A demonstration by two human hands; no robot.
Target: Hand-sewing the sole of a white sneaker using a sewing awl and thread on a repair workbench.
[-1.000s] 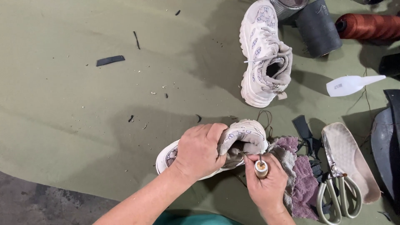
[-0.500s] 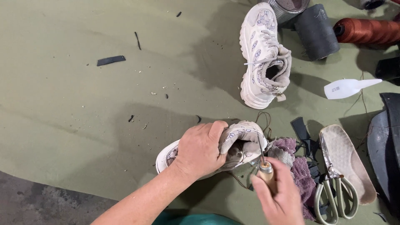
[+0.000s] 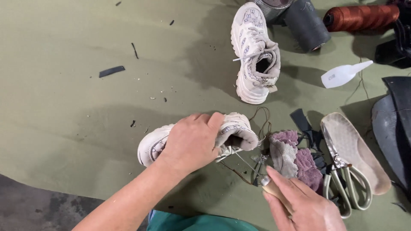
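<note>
Shoe in hand: a white sneaker (image 3: pixel 231 132) lies on its side at lower centre of the olive desk (image 3: pixel 64 107), heel opening toward 3 o'clock. Left hand (image 3: pixel 190 141) lies over its upper, fingers curled around it in a closed grip; the laces and most of the upper are hidden beneath the palm.

Right hand (image 3: pixel 299 205), at 4 o'clock from the shoe, has its grip wrapped around the wooden handle of an awl (image 3: pixel 261 177). The thin metal shaft runs up toward the shoe's heel; whether the tip touches the shoe cannot be told. The hand is partly cut off by the bottom edge. A thin brown thread (image 3: pixel 263 122) loops just beside the heel.

At 3 o'clock: a crumpled purple-grey cloth (image 3: pixel 295 156), then scissors (image 3: pixel 342 179) lying against an insole (image 3: pixel 359 149).

At 12 o'clock, well apart: second white sneaker (image 3: pixel 254 51), upright. Beyond it a dark grey thread cone (image 3: pixel 306 23) and a rust-brown thread cone (image 3: pixel 364 17). White squeeze bottle (image 3: pixel 344 73) at 2 o'clock. Dark sheet material (image 3: pixel 396 124) at right edge, cropped, kind unclear.
</note>
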